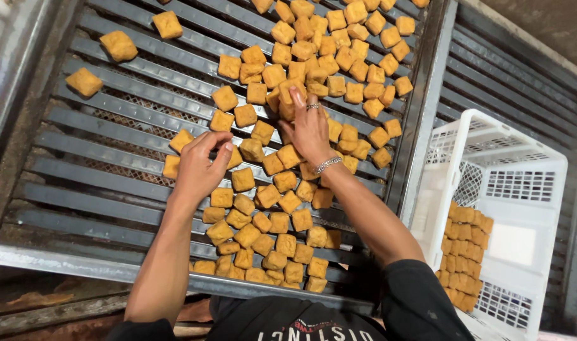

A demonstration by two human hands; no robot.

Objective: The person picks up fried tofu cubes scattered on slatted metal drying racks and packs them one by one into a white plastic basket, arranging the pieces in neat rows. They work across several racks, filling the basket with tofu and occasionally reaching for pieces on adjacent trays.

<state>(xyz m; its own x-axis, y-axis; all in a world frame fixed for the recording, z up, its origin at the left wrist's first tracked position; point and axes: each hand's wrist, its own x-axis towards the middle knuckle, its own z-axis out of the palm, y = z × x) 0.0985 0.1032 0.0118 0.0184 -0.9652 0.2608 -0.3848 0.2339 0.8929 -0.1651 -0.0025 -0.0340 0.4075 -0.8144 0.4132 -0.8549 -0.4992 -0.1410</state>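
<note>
Several golden-brown fried cubes (282, 221) lie spread over a grey slatted metal rack (105, 120). My left hand (200, 165) is cupped over cubes at the left edge of the pile, fingers curled down around them. My right hand (309, 126), with rings and a silver bracelet, reaches farther up the rack and presses on a small stack of cubes (288, 95), its fingers wrapped about them. Both forearms stretch out from the bottom of the head view.
A white plastic crate (528, 189) stands tilted at the right, with rows of the same cubes (465, 252) packed in its lower part. Three stray cubes (118, 45) lie at the rack's upper left. A metal frame edge (61, 262) runs along the front.
</note>
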